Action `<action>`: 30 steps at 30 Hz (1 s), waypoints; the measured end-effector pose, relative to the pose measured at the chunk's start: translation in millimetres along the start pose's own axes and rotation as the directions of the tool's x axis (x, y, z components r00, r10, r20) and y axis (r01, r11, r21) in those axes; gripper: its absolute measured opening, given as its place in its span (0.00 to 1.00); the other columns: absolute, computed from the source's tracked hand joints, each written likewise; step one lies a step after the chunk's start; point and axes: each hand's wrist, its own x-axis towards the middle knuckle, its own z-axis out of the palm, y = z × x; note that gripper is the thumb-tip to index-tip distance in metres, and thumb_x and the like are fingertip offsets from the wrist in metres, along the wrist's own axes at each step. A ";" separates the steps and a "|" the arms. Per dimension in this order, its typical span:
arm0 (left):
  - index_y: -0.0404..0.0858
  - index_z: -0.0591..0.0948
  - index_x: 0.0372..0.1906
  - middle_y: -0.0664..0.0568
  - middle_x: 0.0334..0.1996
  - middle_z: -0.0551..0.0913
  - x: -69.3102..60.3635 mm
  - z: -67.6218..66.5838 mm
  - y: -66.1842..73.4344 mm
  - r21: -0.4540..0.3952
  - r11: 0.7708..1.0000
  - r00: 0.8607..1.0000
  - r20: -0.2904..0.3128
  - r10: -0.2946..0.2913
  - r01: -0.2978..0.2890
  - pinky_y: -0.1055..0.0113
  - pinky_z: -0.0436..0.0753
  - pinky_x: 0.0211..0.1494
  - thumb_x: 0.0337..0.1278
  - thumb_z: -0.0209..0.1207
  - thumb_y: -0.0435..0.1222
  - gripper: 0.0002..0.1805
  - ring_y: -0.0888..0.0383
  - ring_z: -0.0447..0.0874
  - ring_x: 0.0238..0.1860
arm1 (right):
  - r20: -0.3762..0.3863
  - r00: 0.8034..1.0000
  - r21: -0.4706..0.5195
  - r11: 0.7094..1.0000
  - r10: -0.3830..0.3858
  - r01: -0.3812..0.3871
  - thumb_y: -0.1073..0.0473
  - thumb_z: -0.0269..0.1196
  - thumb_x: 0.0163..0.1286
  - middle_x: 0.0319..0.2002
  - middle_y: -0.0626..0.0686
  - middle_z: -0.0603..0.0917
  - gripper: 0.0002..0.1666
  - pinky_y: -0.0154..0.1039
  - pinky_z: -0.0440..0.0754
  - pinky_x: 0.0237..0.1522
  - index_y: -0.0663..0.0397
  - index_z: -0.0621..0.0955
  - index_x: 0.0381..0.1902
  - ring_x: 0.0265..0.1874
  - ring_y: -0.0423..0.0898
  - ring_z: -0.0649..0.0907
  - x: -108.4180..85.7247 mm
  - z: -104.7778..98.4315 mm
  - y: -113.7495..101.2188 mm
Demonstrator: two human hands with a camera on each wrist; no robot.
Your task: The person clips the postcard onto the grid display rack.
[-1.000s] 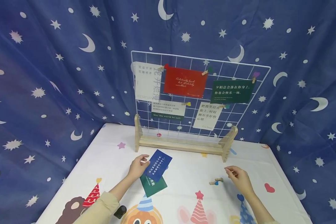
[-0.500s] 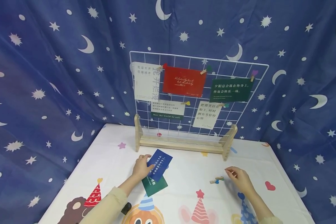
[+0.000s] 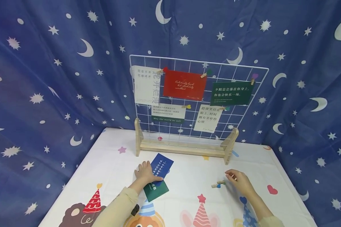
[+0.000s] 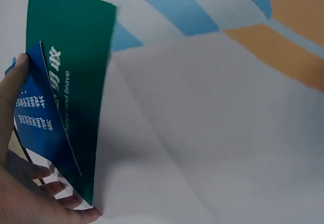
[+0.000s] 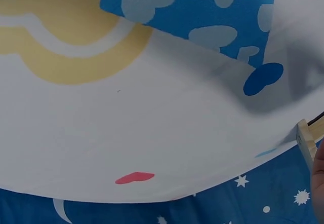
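My left hand (image 3: 145, 174) is at two overlapping cards left of the table's middle. Its thumb lies across the blue card (image 3: 164, 163), near where it overlaps the green card (image 3: 157, 191). The other fingers spread along the left side of the cards; in the left wrist view the fingertips (image 4: 71, 201) meet the green card's edge. My right hand (image 3: 241, 182) hovers or rests at the right with loosely bent fingers, and nothing shows in it. Just left of it lie two small wooden clothespins (image 3: 214, 186) with heart ends. In the right wrist view only a sliver of that hand appears.
Behind the cards stands a white wire grid (image 3: 187, 135) on a wooden base (image 3: 184, 148). Several cards hang on it by heart clothespins, among them a red card (image 3: 184, 85). The patterned tablecloth (image 3: 187, 195) meets a blue starry curtain (image 3: 45, 78).
My left hand has moved from the blue card's left edge so that its thumb reaches across the cards, with the fingers spreading. The right hand stays nearly still. The head view has tilted slightly.
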 end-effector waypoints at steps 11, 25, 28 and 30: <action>0.28 0.68 0.59 0.37 0.49 0.71 0.0 4.9 -0.8 -0.031 0.999 0.998 -0.043 -0.036 0.034 0.37 0.66 0.61 0.24 0.77 0.52 0.53 0.41 0.66 0.53 | 0.031 0.999 -0.013 1.000 0.013 -0.013 0.65 0.61 0.63 0.32 0.52 0.84 0.09 0.31 0.77 0.28 0.62 0.82 0.41 0.27 0.41 0.78 -2.1 0.8 -5.1; 0.32 0.66 0.61 0.36 0.51 0.71 5.4 10.2 -0.7 -0.066 0.997 0.998 -0.046 -0.051 0.048 0.34 0.63 0.62 0.23 0.78 0.50 0.54 0.38 0.65 0.56 | 0.035 0.999 -0.019 1.000 0.023 -0.022 0.65 0.61 0.63 0.31 0.51 0.84 0.08 0.30 0.75 0.27 0.61 0.82 0.40 0.27 0.40 0.77 -5.9 5.4 1.3; 0.34 0.64 0.63 0.35 0.52 0.70 6.2 10.8 1.1 -0.095 0.994 0.998 -0.044 -0.054 0.050 0.32 0.62 0.61 0.23 0.79 0.48 0.55 0.36 0.64 0.57 | 0.037 0.999 -0.005 1.000 0.008 -0.008 0.67 0.61 0.62 0.31 0.52 0.84 0.08 0.31 0.76 0.28 0.62 0.82 0.40 0.27 0.41 0.78 -7.1 7.9 4.0; 0.36 0.63 0.63 0.34 0.51 0.70 6.3 9.5 3.5 -0.124 0.991 0.997 -0.047 -0.054 0.048 0.31 0.60 0.60 0.22 0.79 0.44 0.55 0.33 0.64 0.57 | 0.043 0.999 0.005 1.000 0.003 -0.004 0.67 0.61 0.62 0.31 0.52 0.84 0.08 0.31 0.77 0.29 0.62 0.82 0.40 0.28 0.42 0.79 -8.3 10.0 5.8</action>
